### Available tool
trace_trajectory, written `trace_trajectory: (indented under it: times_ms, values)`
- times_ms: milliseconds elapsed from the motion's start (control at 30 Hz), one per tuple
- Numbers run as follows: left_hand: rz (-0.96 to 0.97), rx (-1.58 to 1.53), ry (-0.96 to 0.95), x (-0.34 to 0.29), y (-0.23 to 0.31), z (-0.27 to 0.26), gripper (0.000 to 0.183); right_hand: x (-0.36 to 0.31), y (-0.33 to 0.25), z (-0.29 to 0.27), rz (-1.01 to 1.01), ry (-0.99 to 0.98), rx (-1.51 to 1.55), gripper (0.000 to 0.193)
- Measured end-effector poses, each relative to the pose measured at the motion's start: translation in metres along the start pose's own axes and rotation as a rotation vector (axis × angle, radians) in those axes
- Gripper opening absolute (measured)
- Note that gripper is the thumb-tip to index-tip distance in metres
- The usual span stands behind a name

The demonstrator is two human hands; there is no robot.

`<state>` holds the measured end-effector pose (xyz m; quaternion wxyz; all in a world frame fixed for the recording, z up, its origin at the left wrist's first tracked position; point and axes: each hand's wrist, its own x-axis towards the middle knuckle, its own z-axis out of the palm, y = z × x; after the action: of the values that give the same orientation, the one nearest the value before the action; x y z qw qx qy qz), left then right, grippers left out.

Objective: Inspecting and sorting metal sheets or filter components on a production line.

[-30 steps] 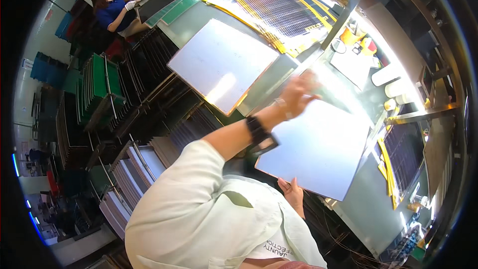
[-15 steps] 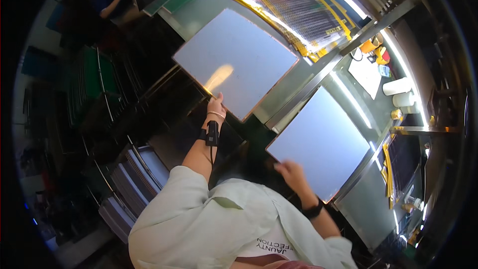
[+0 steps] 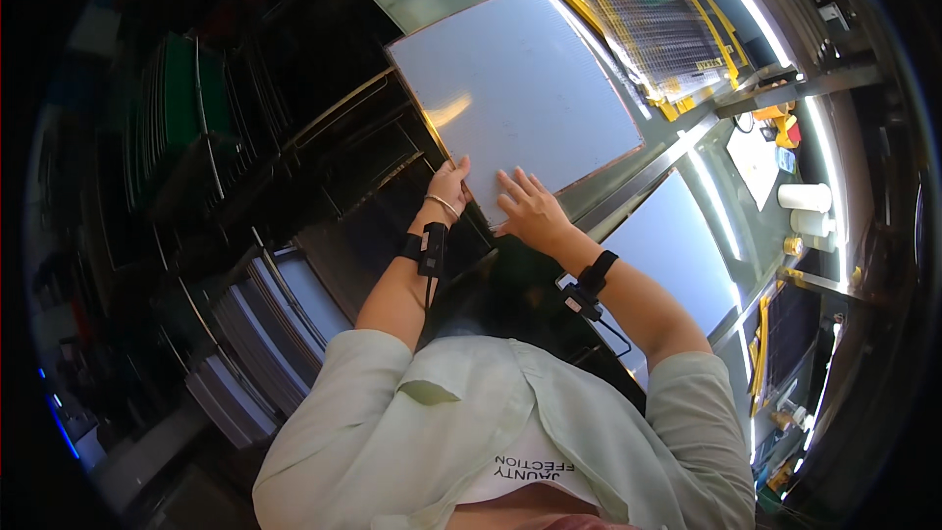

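Observation:
A square bluish-white panel [image 3: 535,79] with thin copper-coloured edges lies on the bench in front of me, a warm light glinting off it. My left hand [image 3: 448,185] grips its near-left edge, thumb on top and the fingers mostly hidden below. On the near corner of the same panel my right hand [image 3: 531,208] rests with its fingers spread, holding nothing. A second similar panel [image 3: 677,240] lies to the right, partly covered by my right forearm.
Yellow-edged dark mesh sheets [image 3: 657,15] lie at the far side. White rolls [image 3: 805,197], a paper sheet [image 3: 752,169] and small items stand at the right. Racks with green panels [image 3: 175,118] and pale panels [image 3: 245,334] are on the left, and bright light tubes run along the bench.
My right hand has moved from the right-hand panel's near edge up onto the left panel. My left hand still holds that panel's edge. The whole view has shifted.

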<state>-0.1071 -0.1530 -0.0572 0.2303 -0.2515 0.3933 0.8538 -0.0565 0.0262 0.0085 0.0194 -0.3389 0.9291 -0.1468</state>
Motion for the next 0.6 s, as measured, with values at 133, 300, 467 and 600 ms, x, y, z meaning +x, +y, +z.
trace_trajectory:
  times_ms: [133, 300, 467, 600]
  values:
    - [-0.005, -0.047, -0.021, -0.001, 0.000, 0.003, 0.019, 0.002, 0.003, 0.002, -0.073, 0.025, -0.119, 0.039]
    - [-0.053, -0.073, -0.008, 0.009, -0.013, -0.017, 0.025, 0.002, 0.003, 0.009, -0.216, 0.135, -0.259, 0.015]
    - [0.016, -0.254, -0.105, -0.009, 0.016, -0.004, 0.067, 0.013, 0.005, -0.052, 0.527, 0.132, 0.549, 0.010]
    - [0.022, 0.153, 0.028, 0.042, 0.022, -0.036, 0.057, 0.027, 0.006, -0.086, 0.378, 0.250, 0.560, 0.010]
